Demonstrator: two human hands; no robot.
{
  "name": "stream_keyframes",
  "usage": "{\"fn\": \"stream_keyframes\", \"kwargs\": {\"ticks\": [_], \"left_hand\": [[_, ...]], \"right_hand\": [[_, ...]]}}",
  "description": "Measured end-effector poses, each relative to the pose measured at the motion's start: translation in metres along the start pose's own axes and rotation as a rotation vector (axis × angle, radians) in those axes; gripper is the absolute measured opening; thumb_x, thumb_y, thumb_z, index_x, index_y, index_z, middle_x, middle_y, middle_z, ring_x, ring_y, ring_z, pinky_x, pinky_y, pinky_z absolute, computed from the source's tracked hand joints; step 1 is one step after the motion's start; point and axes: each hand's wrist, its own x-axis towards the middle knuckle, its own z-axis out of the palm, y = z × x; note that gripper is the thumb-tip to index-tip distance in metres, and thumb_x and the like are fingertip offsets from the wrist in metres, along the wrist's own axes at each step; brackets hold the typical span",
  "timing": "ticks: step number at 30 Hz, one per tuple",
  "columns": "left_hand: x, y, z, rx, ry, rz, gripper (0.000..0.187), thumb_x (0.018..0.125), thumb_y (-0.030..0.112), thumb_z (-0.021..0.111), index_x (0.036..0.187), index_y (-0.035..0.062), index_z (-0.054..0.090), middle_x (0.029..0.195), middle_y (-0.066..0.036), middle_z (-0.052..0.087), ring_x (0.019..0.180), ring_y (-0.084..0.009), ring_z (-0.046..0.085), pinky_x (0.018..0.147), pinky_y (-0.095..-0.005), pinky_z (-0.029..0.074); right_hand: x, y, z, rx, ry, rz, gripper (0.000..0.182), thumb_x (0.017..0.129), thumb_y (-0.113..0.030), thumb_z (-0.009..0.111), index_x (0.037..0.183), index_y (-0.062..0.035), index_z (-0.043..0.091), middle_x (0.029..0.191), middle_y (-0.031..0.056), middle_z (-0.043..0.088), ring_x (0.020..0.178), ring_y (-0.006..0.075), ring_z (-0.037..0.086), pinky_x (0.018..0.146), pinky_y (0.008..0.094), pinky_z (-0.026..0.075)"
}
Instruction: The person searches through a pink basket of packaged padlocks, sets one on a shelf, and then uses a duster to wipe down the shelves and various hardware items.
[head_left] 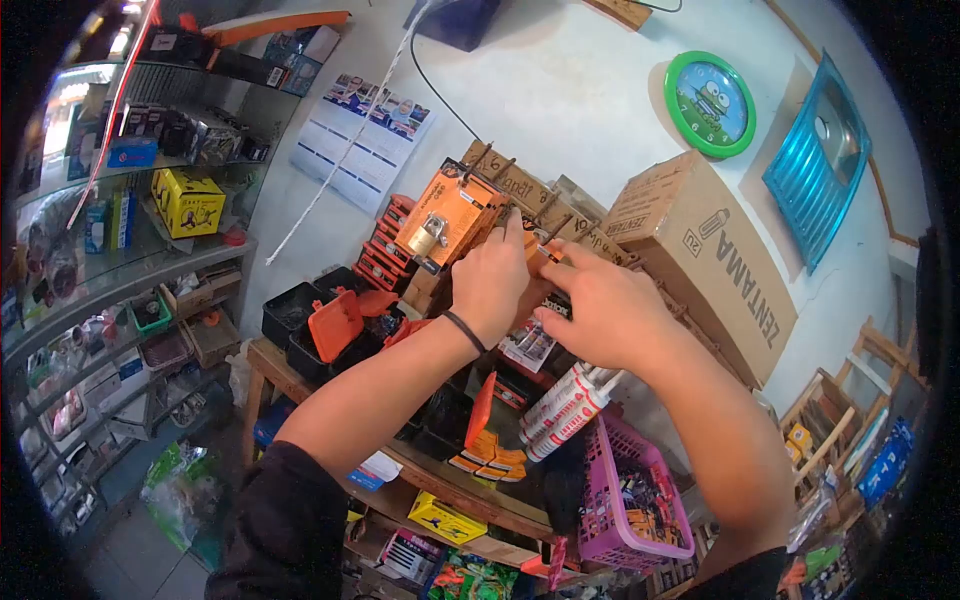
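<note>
Both hands reach up to a row of hanging packs in front of brown boxes. My left hand (492,285) has its fingers bent at the right edge of orange packs (450,212), the front one with a brass padlock (430,236) on it. Close beside it, my right hand (610,305) has its thumb and forefinger curled at a small orange and black pack (545,252). What the fingertips of either hand grip is hidden. Sealant tubes (567,410) lie tilted below the right hand.
A large cardboard box (705,255) leans at the right of the hands. Lower down are a purple basket (603,480), black bins with orange lids (335,325) and a wooden shelf edge (450,490). Glass shelves (140,275) stand at left; a green clock (709,104) hangs above.
</note>
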Motion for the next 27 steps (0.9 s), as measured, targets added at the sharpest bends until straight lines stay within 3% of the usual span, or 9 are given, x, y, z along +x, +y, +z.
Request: {"fn": "stream_keyframes", "kwargs": {"ticks": [5,7,8,10,15,19,22,25,27], "left_hand": [[0.007,-0.011,0.032,-0.147,0.029,-0.055,0.072,0.069,0.037,0.059,0.125,0.0033,0.03,0.099,-0.02,0.053,0.084,-0.0349,0.056,0.068,-0.044,0.045],[0.015,-0.02,0.046,-0.304,0.037,0.008,0.077,0.07,0.034,0.061,0.128,-0.0015,0.024,0.111,-0.027,0.043,0.104,-0.0377,0.043,0.086,-0.0393,0.038],[0.018,-0.02,0.049,-0.307,0.034,0.009,0.077,0.07,0.034,0.061,0.128,-0.0015,0.024,0.111,-0.027,0.043,0.104,-0.0377,0.043,0.086,-0.0393,0.038],[0.022,-0.017,0.052,-0.262,-0.006,-0.073,0.077,0.07,0.034,0.062,0.127,-0.0019,0.024,0.115,-0.029,0.038,0.109,-0.0384,0.038,0.09,-0.0383,0.034],[0.031,-0.024,0.073,-0.201,0.058,-0.043,0.079,0.068,0.039,0.063,0.127,0.0014,0.025,0.11,-0.025,0.042,0.102,-0.037,0.044,0.084,-0.0396,0.039],[0.031,-0.018,0.069,-0.045,0.045,-0.109,0.079,0.068,0.041,0.062,0.129,0.008,0.024,0.103,-0.021,0.046,0.093,-0.0358,0.048,0.076,-0.0405,0.042],[0.03,-0.013,0.065,-0.007,-0.002,-0.141,0.077,0.071,0.041,0.059,0.13,0.0107,0.021,0.109,-0.017,0.044,0.102,-0.0319,0.046,0.081,-0.0375,0.041],[0.028,-0.015,0.071,0.089,0.028,-0.142,0.077,0.072,0.042,0.058,0.131,0.0111,0.019,0.108,-0.017,0.044,0.101,-0.0316,0.046,0.081,-0.0373,0.041],[0.027,-0.019,0.073,0.022,-0.016,-0.155,0.078,0.072,0.042,0.058,0.131,0.0104,0.018,0.111,-0.019,0.043,0.104,-0.0327,0.044,0.084,-0.0393,0.039]], "right_hand": [[0.005,-0.003,0.015,-0.023,-0.074,0.031,0.036,0.074,-0.029,0.055,0.098,-0.0025,0.051,0.109,0.0156,0.047,0.092,0.0278,0.054,0.073,0.0405,0.046],[0.004,-0.006,0.017,-0.022,-0.119,0.043,0.041,0.074,-0.029,0.055,0.105,-0.0047,0.049,0.115,0.0149,0.044,0.097,0.0277,0.052,0.076,0.0402,0.045],[0.002,-0.008,0.018,-0.02,-0.158,0.056,0.046,0.073,-0.03,0.055,0.113,-0.0069,0.047,0.121,0.0142,0.042,0.103,0.0275,0.049,0.08,0.04,0.044],[-0.007,-0.012,0.024,-0.015,-0.139,-0.013,0.044,0.072,-0.029,0.055,0.109,-0.0057,0.048,0.119,0.0136,0.042,0.099,0.0272,0.05,0.077,0.0393,0.045],[-0.045,-0.048,0.05,0.034,-0.169,-0.376,0.031,0.068,-0.024,0.056,0.089,-0.0023,0.053,0.104,0.0108,0.048,0.083,0.021,0.053,0.058,0.0326,0.049],[-0.08,-0.08,0.052,0.18,-0.329,-0.61,0.025,0.07,-0.021,0.052,0.088,-0.0037,0.054,0.099,0.0087,0.05,0.084,0.0187,0.052,0.056,0.0286,0.047],[-0.103,-0.093,0.04,0.194,-0.243,-0.715,0.021,0.07,-0.02,0.049,0.085,-0.0076,0.055,0.09,0.004,0.052,0.082,0.0151,0.051,0.059,0.0227,0.041],[-0.123,-0.095,0.029,0.254,-0.198,-0.765,0.018,0.069,-0.021,0.051,0.078,-0.0093,0.061,0.088,0.0054,0.056,0.086,0.0185,0.05,0.065,0.0278,0.04],[-0.134,-0.089,0.031,0.279,-0.182,-0.744,0.017,0.07,-0.02,0.049,0.08,-0.012,0.06,0.084,0.0013,0.055,0.083,0.015,0.051,0.066,0.0273,0.038]]}}
